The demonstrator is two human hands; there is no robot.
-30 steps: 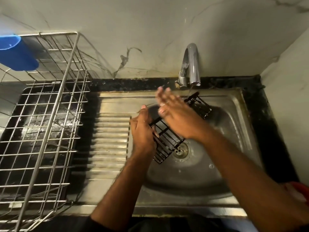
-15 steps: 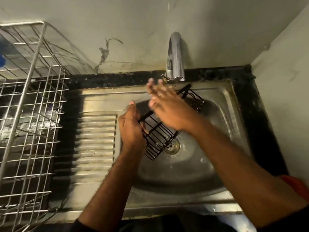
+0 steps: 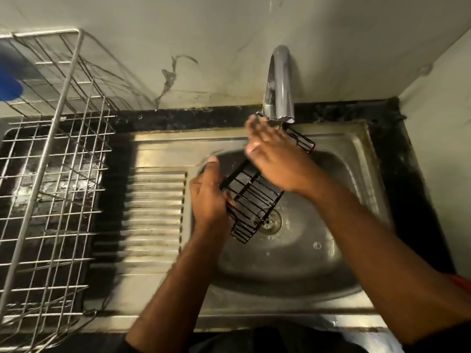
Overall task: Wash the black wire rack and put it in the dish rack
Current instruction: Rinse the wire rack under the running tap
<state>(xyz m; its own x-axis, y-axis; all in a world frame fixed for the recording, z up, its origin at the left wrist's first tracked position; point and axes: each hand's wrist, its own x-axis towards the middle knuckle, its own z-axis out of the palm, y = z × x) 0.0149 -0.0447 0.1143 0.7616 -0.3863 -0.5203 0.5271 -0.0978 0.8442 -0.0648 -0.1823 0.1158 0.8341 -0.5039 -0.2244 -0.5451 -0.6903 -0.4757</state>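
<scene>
A black wire rack (image 3: 251,203) slants across the steel sink (image 3: 293,261), its far end up under the tap (image 3: 280,82). My left hand (image 3: 209,197) grips its near left edge, fingers curled round the wire. My right hand (image 3: 274,161) lies flat on top of the rack with straight fingers, covering its middle; the fingertips reach the tap's spout. The silver dish rack (image 3: 51,159) stands at the far left on the counter. I cannot make out a water stream.
A ribbed drainboard (image 3: 153,212) lies between the sink and the dish rack. A blue object (image 3: 9,80) hangs at the dish rack's upper left corner. The drain (image 3: 271,221) shows below the rack. Walls close in behind and to the right.
My right hand has slid along the rack toward the tap. The rack sits slightly higher under the spout. My left hand keeps its grip.
</scene>
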